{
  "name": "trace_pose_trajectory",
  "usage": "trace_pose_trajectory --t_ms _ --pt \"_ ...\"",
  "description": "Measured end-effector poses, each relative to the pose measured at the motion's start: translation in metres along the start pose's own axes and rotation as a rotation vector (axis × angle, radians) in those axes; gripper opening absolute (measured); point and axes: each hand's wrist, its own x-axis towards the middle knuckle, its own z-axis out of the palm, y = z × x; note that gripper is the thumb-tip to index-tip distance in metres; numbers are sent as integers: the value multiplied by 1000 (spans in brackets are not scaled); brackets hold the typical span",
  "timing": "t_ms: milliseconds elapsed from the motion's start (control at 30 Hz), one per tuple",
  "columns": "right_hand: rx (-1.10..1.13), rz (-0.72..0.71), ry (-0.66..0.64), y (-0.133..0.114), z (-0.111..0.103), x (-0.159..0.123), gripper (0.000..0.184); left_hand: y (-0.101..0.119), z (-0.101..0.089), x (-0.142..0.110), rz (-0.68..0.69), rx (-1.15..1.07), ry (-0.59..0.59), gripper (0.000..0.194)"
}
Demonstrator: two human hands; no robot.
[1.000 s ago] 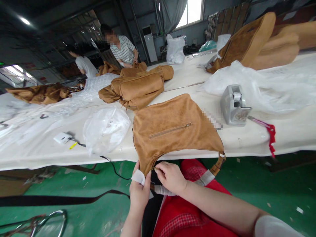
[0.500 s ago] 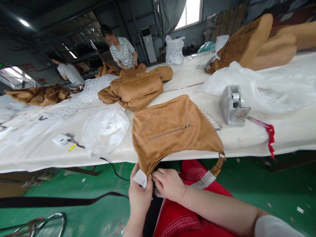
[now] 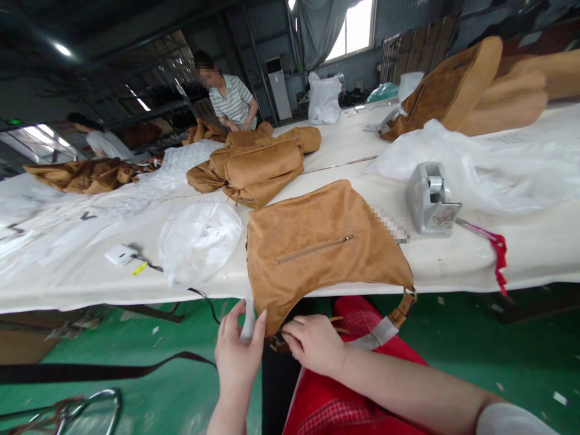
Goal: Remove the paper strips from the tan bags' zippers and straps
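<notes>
A tan leather-look handbag [image 3: 312, 241] with a slanted zip lies at the table's front edge, its lower left corner hanging over. My left hand [image 3: 238, 347] is beside that corner, a narrow white slip [image 3: 248, 320] between its thumb and fingers. The thumb tip is close to the bag; I cannot tell whether it touches. My right hand [image 3: 317, 344] has its fingers curled at the strap end under the same corner, where a bit of dark metal fitting shows. What its fingertips pinch is mostly hidden. The strap [image 3: 394, 320], partly wrapped in white, hangs from the bag's right corner.
A grey tape dispenser [image 3: 432, 199] and a pink-handled tool with red cloth [image 3: 498, 248] lie to the right. Crumpled clear plastic [image 3: 199, 241] lies left. More tan bags [image 3: 263, 163] rest behind. Across the table stands a person in a striped shirt [image 3: 233, 99]; another is farther left.
My left hand has moved left and slightly down, off the bag's corner, with the white slip now turned edge-on. My right hand stays at the strap end. The view has shifted slightly.
</notes>
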Motion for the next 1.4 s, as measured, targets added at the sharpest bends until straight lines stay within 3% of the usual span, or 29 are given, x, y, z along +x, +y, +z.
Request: trace_pose_trajectory --t_ms 67,233,367,467,533,667,733,800,933,1000,1100,1233,1400 --pt "19 -1 6 0 1 -1 19 8 -5 7 134 118 24 34" --pt "10 -3 -2 -6 9 -3 19 29 6 24 410 359 -445 16" --pt "-83 -55 -88 -9 20 -3 20 31 25 31 471 440 -495 21" --pt "69 -32 -118 -7 22 0 20 25 30 32 406 373 -414 20" --pt "372 130 -194 -5 19 2 20 18 25 31 340 252 -327 20" --pt "1101 539 -642 -1 7 7 23 -4 -2 24 125 -102 -214 31" --pt "1367 558 -835 -2 -3 9 31 -15 -16 15 -38 -257 -232 37" --pt "1499 464 -911 -6 -13 10 36 -26 -26 1 -182 -361 -280 41" --pt "1424 247 -890 -14 -28 14 25 -46 -36 -33 -399 -571 -413 40" --pt "1388 259 -842 -17 -28 17 24 -57 -39 -49 -498 -678 -459 38" --pt "1480 384 -607 -19 -21 19 28 -71 -44 -69 -569 -749 -473 36" --pt "1638 536 -283 -22 -13 22 27 -76 -54 -82 -405 -636 -455 30" --pt "1609 614 -147 -26 -10 23 28 -71 -59 -89 -268 -513 -533 26"
